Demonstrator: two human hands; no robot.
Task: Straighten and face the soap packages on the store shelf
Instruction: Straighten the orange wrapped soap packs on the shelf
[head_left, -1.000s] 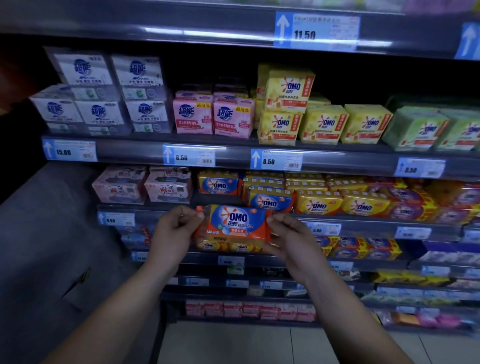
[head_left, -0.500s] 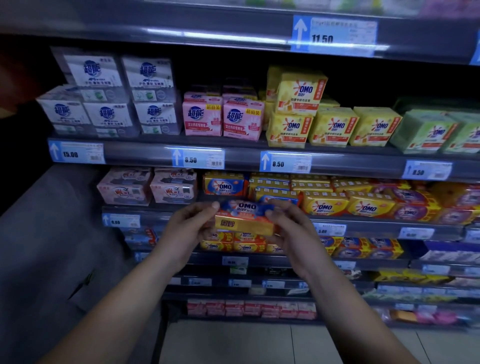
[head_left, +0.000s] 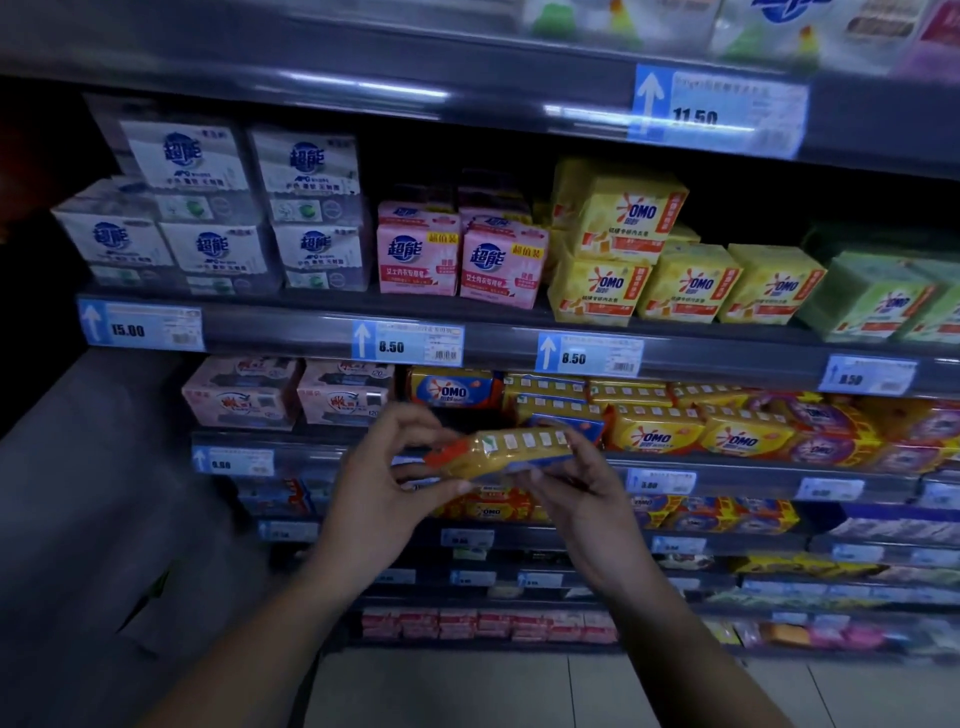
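A person stands facing a dim store shelf unit and holds one soap package (head_left: 514, 452) in both bare hands, in the air just in front of the third shelf (head_left: 753, 470). The package lies nearly flat, its yellow side turned up and its orange end to the left. The left hand (head_left: 382, 493) pinches the orange end, fingers above and thumb below. The right hand (head_left: 584, 499) grips the other end with curled fingers. Behind the package, on that shelf, an orange and blue OMO pack (head_left: 452, 391) sits to the left and stacked yellow OMO packs (head_left: 652, 431) sit to the right; two pale pink packs (head_left: 291, 397) stand further left. The shelf above carries white packs (head_left: 208, 244), pink boxes (head_left: 462, 260), yellow OMO blocks (head_left: 623, 249) and green blocks (head_left: 872, 296). Blue and white price tags (head_left: 408, 345) line the shelf edges.
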